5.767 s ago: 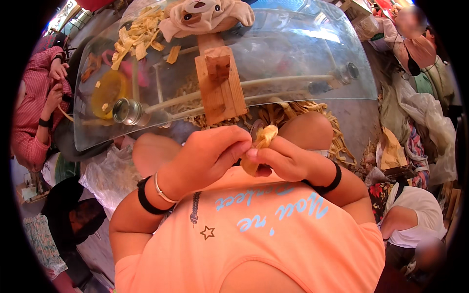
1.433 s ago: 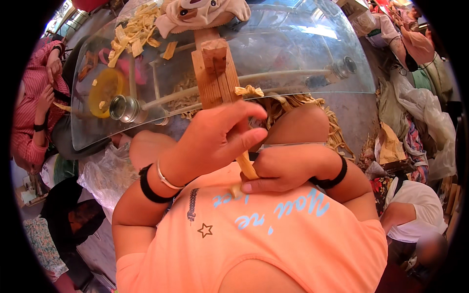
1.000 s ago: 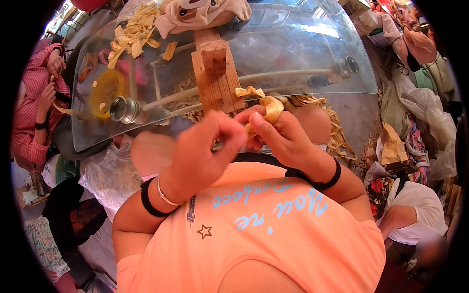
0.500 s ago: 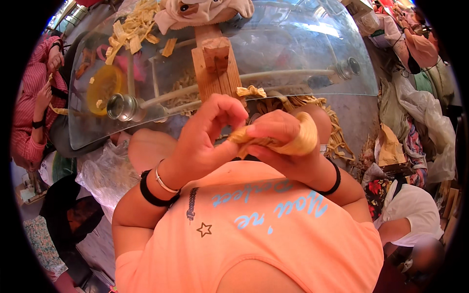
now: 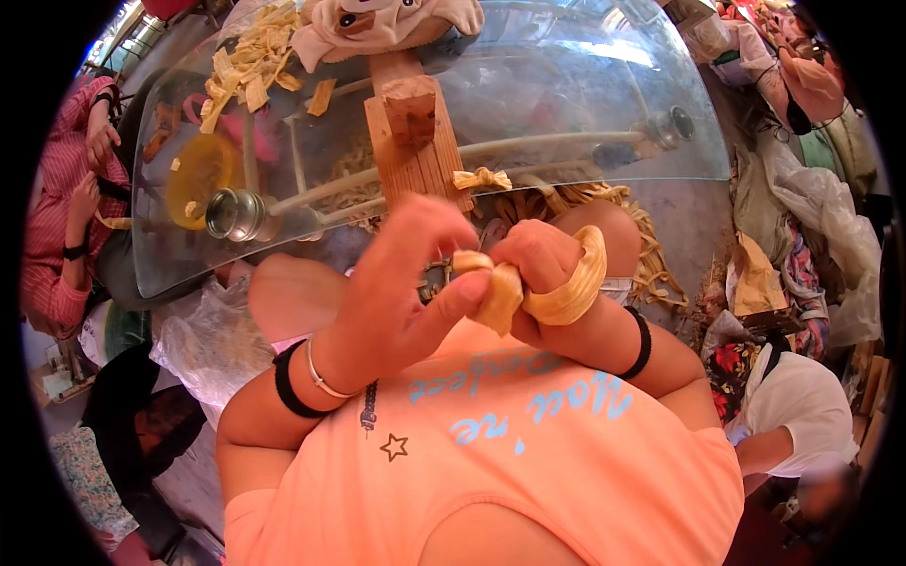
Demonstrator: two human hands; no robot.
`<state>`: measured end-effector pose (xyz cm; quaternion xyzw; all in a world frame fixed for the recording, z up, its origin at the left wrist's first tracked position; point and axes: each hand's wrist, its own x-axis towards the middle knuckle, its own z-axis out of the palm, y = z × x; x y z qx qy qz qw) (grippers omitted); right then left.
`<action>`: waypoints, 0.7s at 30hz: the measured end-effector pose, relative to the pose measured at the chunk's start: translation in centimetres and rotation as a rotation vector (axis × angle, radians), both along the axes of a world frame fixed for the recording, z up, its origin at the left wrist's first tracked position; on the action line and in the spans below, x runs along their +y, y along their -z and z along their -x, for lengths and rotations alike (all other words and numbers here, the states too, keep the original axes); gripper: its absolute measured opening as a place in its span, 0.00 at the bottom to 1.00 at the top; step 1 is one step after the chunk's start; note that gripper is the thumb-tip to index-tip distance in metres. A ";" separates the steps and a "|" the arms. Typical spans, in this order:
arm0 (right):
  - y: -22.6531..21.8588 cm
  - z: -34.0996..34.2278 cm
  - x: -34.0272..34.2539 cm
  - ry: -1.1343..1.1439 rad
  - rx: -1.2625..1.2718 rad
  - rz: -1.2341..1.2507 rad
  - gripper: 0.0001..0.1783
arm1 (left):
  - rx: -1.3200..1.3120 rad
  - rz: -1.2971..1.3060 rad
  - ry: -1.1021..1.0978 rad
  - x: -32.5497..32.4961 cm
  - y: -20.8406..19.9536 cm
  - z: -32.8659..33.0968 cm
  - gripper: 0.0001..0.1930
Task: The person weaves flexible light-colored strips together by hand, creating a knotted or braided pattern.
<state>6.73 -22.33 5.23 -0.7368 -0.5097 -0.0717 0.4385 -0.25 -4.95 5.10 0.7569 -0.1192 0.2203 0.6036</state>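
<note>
A pale yellow, ribbed plant-fibre strip (image 5: 581,292), perhaps corn husk, is looped round the fingers of my right hand (image 5: 538,264). That hand is closed on it. Between my two hands the strip's other part folds over and hangs down as a short, broad flap. My left hand (image 5: 387,283) meets this folded part, its thumb pressed against it; the curled fingers above are blurred. Just beyond my hands, a small knotted bow of the same material (image 5: 481,178) lies at the near end of a wooden block stand (image 5: 415,156).
The stand rests on a glass tabletop (image 5: 566,113) with metal-capped legs. Loose yellow strips (image 5: 250,71) and a cloth with an animal face (image 5: 377,28) lie at the far side. A braided bundle (image 5: 651,255) hangs beyond my right knee. Another person (image 5: 80,189) sits at left.
The folded part of the strip has turned and now hangs down between my hands. My left fingers have lifted off a little, and the loop has slid lower round my right hand.
</note>
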 end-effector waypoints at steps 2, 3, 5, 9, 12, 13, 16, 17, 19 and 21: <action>0.0 0.0 0.5 -0.044 -0.009 -0.036 0.13 | 0.194 -0.040 0.316 1.6 -0.1 1.2 0.11; 0.5 -0.3 0.6 -0.025 -0.079 -0.015 0.10 | 0.181 -0.036 0.256 1.2 -0.4 1.6 0.14; -0.5 -0.9 -0.2 -0.061 -0.115 0.066 0.07 | 0.182 -0.025 0.215 2.2 -0.4 2.3 0.13; -1.2 -0.9 -1.7 -0.155 -0.011 0.130 0.09 | 0.348 -0.076 0.311 4.9 0.0 3.5 0.08; -1.1 -0.4 -1.5 -0.178 0.046 0.114 0.10 | 0.112 -0.264 0.216 4.5 -1.0 2.2 0.17; -0.8 -0.3 -1.4 -0.166 0.027 0.125 0.09 | 0.112 -0.287 0.229 4.3 -1.6 2.2 0.20; -1.2 -0.1 -1.1 -0.137 0.069 0.159 0.10 | 0.204 -0.233 0.318 2.5 -2.7 2.3 0.24; -1.4 0.0 -1.1 -0.125 0.099 0.171 0.11 | 0.209 -0.215 0.291 1.7 -2.5 2.2 0.22; -1.6 0.1 -1.2 -0.133 0.320 0.169 0.12 | 0.247 -0.147 0.281 1.7 -2.3 2.1 0.19; -1.9 0.3 -1.3 -0.166 0.574 0.150 0.14 | 0.256 -0.081 0.312 1.8 -2.0 1.9 0.16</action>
